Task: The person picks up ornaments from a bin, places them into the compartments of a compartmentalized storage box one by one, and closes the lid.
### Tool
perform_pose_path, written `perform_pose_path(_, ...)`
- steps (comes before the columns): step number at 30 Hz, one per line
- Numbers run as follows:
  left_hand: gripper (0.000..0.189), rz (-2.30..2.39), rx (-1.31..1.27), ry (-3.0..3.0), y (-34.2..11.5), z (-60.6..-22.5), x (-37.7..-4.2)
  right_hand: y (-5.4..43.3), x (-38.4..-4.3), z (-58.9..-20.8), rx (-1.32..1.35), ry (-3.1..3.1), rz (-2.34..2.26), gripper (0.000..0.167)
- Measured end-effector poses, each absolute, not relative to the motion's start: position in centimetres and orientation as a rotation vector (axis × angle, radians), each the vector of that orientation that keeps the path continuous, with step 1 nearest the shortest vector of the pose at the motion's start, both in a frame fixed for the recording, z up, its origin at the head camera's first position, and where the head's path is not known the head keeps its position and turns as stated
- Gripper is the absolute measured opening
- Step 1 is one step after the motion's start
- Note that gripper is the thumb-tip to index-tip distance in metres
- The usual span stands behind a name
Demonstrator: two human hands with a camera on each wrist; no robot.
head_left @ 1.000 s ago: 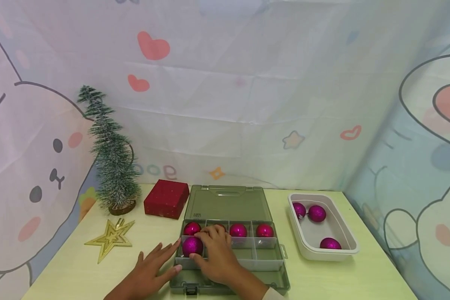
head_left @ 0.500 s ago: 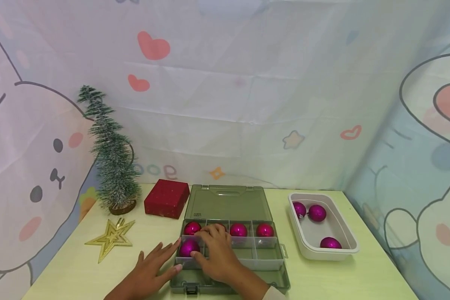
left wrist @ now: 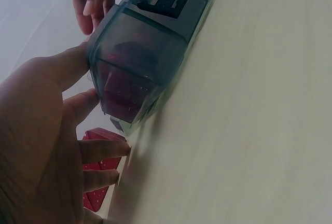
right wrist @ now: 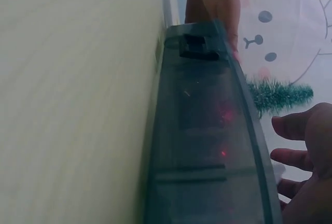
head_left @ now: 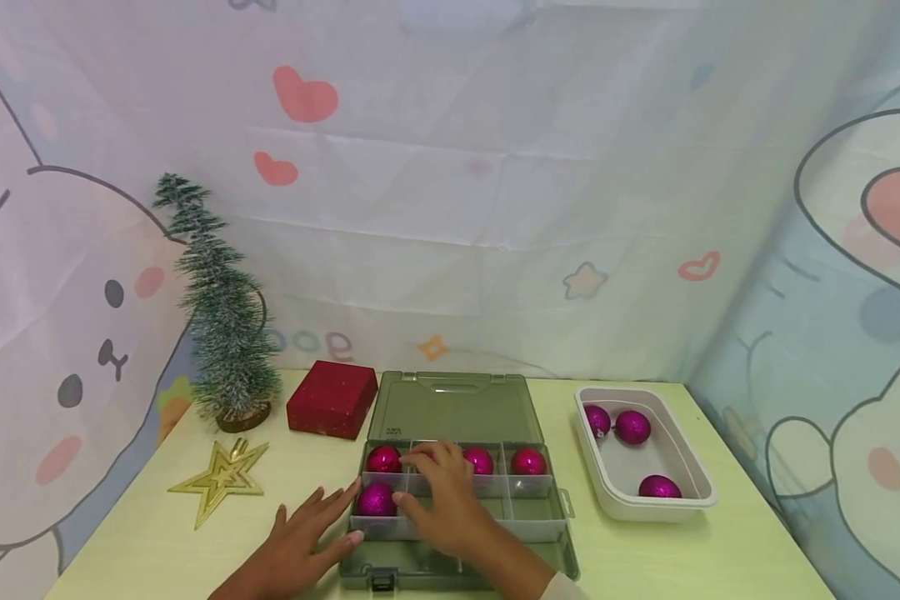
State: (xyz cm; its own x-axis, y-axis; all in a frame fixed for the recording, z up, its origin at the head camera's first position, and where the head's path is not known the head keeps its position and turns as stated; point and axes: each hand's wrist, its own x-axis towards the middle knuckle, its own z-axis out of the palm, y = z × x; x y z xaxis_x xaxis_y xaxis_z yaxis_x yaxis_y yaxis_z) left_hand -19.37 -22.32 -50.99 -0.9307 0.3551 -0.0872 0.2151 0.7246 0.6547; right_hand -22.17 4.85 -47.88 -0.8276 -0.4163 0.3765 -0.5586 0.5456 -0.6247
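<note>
An olive translucent compartment box (head_left: 457,408) lies with its lid folded back. One glittery purple Christmas ball (head_left: 377,500) sits in the left compartment of the middle row. Shinier magenta balls (head_left: 528,462) fill the back row, the second from the left mostly hidden by fingers. My right hand (head_left: 450,504) hovers over the box just right of the purple ball, fingers bent and apart, holding nothing; the right wrist view shows the same loose fingers (right wrist: 293,159). My left hand (head_left: 300,533) touches the box's left edge with straight, spread fingers; in the left wrist view its thumb and forefinger meet the wall.
A white tub (head_left: 607,492) with several purple balls stands to the right. At the left are a gold star (head_left: 221,479), a small frosted Christmas tree (head_left: 228,333) and a dark red box (head_left: 332,398). A printed cloth (head_left: 495,208) hangs behind the table.
The purple ball has settled left and lower in its compartment. My right hand has let go of it and drawn slightly right. The left hand has stayed at the box edge.
</note>
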Motion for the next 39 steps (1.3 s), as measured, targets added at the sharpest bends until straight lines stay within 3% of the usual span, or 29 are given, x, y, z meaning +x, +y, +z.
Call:
perform_pose_path(21, 0.075, 1.039, 0.440, 2.683, -22.4, -51.0, -19.3, 10.4, -23.2, -45.9, 0.646, -2.510, 1.244, 0.034)
perform_pose_path(39, 0.074, 1.000, 0.471, 2.731, -22.2, -50.5, -18.8, 16.2, -24.2, -45.5, 0.643, -2.498, 1.196, 0.034)
